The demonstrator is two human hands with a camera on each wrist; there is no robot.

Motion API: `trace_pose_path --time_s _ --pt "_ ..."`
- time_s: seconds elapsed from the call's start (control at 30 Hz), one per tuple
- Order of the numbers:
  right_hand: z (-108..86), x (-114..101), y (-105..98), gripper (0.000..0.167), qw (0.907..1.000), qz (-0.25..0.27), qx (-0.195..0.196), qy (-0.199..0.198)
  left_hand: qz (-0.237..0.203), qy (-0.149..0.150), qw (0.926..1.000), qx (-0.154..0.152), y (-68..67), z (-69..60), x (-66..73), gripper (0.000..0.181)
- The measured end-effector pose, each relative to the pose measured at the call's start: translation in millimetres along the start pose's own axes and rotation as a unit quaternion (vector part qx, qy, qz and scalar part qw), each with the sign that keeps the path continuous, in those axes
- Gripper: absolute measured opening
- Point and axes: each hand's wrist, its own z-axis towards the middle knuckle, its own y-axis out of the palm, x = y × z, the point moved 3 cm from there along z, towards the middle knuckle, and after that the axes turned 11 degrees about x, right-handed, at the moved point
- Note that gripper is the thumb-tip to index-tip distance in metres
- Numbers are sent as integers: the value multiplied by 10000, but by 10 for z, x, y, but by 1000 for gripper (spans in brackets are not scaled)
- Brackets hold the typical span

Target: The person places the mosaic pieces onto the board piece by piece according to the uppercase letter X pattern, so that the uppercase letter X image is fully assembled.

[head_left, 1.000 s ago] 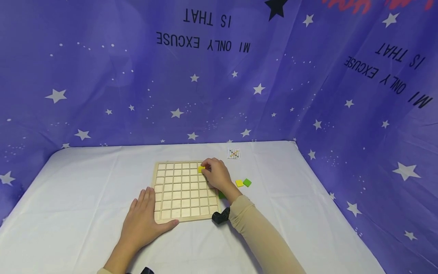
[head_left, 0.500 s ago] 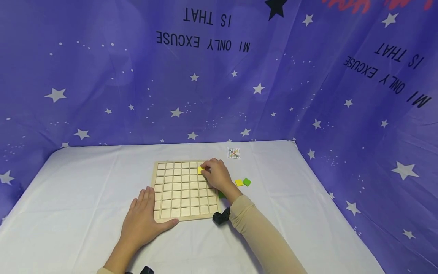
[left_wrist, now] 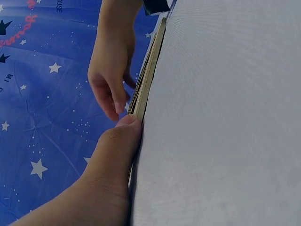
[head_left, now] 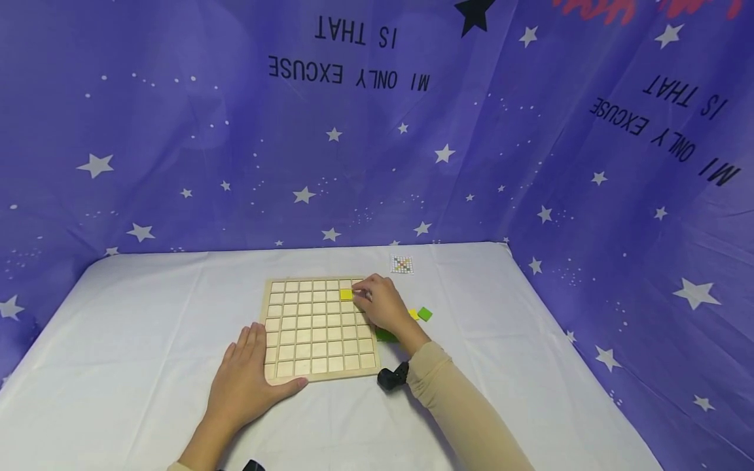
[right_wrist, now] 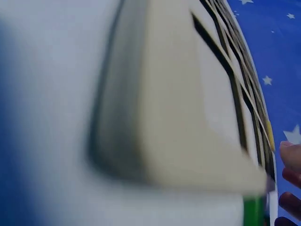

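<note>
A square wooden grid board lies on the white cloth, its cells framed by thin ridges. One yellow square tile sits in a cell near its far right corner. Just right of that tile is my right hand, fingers loosely bent and nothing visible between them. My left hand rests flat against the board's left side, its thumb on the near edge. From the left wrist, the thumb touches the board's rim. The right wrist view shows the yellow tile near the fingertips.
Right of the board lie a green tile and a yellow tile partly covered by the right hand. More green shows beside the board under the right wrist. A small printed grid card lies behind. A starry blue curtain surrounds the table.
The yellow tile, earlier under my right fingers, now lies flat in its cell. My right hand has let go and shifted slightly right. The left hand has stayed put.
</note>
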Motion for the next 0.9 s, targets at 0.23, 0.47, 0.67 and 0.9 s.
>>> trace_pose_path --time_s 0.23,0.47,0.67,0.9 --pt "-157 346 -361 34 9988 35 -57 489 15 -18 10000 -12 28 -7 -24 139" --pt "-359 675 -659 35 9958 -333 -365 773 -43 39 9999 90 7 -3 -5 138" --pt "-490 799 -740 36 9941 -512 -738 601 -64 -1 9999 89 6 -2 -16 138" --pt "-552 856 -741 25 9969 -328 -453 548 -54 -27 10000 -5 31 1 -33 138"
